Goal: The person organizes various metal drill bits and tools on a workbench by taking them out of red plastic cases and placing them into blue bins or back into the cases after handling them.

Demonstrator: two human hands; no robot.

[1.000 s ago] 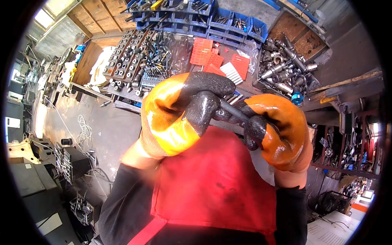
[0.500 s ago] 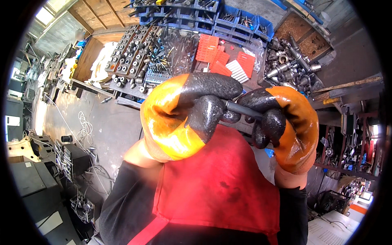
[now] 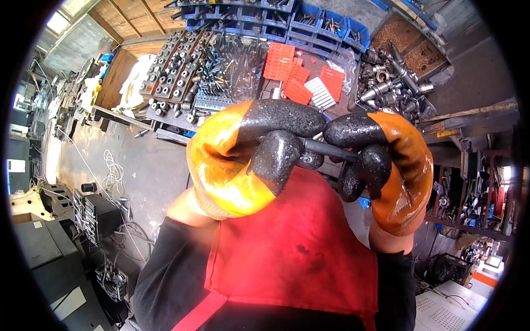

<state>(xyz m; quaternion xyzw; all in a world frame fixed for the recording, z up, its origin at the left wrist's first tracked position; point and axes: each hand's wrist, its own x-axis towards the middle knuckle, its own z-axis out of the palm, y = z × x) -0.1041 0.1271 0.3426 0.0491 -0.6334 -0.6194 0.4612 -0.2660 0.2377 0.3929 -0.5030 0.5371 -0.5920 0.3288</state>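
Both my hands wear orange work gloves with black coated fingers. A short dark grey metal rod (image 3: 331, 149) runs between them at chest height, tilted slightly down to the right. My left hand (image 3: 237, 160) is closed round the rod's left end, thumb against curled fingers. At the other end my right hand (image 3: 389, 165) pinches the rod between thumb and fingers. Both rod ends are hidden by the gloves. Below the hands hangs my red apron (image 3: 292, 243).
Beyond my hands a workbench holds racks of collets (image 3: 171, 77), red plastic cases (image 3: 279, 60) and a white strip pack (image 3: 320, 92). Blue bins (image 3: 306, 38) line its back. Metal tool holders (image 3: 386, 83) fill a tray at right. A white cable (image 3: 113, 171) lies on the floor at left.
My right hand has shifted slightly, its index finger straighter along the rod's far side, and a little more of the rod shows. The left hand stays closed on the rod.
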